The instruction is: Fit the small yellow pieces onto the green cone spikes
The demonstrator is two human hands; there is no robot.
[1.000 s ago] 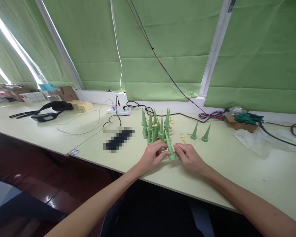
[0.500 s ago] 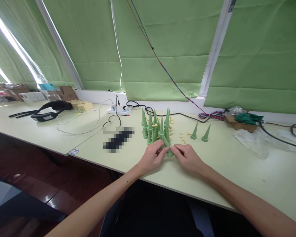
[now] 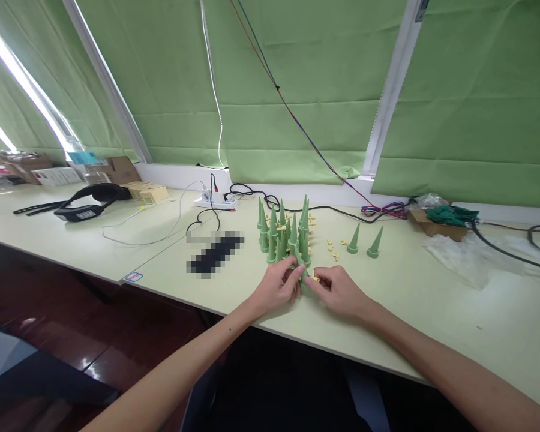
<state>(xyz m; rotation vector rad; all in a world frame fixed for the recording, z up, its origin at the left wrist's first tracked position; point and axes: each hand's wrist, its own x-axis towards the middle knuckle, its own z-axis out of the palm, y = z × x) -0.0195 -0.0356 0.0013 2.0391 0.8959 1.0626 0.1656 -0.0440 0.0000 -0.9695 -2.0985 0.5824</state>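
Observation:
My left hand (image 3: 276, 286) is closed around a green plant-watering spike (image 3: 299, 259), which tilts with its tip to the upper left. A small yellow valve (image 3: 315, 276) is pinched in my right hand (image 3: 339, 291), right beside the spike; whether the two touch I cannot tell. Just behind my hands stand several green spikes (image 3: 273, 227) in a tight group, many with yellow valves sticking out sideways. Two more spikes (image 3: 353, 240) stand apart on the right. Several loose yellow valves (image 3: 335, 256) lie between them and the group.
A white power strip (image 3: 216, 203) with black cables is at the table's back edge. To the left are a black headset (image 3: 87, 204) and small yellowish boxes (image 3: 150, 193). An open carton (image 3: 438, 227) with green material and clear plastic bags (image 3: 461, 261) lie to the right.
The spike in my left hand has turned and moved slightly left. My right hand has shifted a little, and a yellow valve now shows between its fingers.

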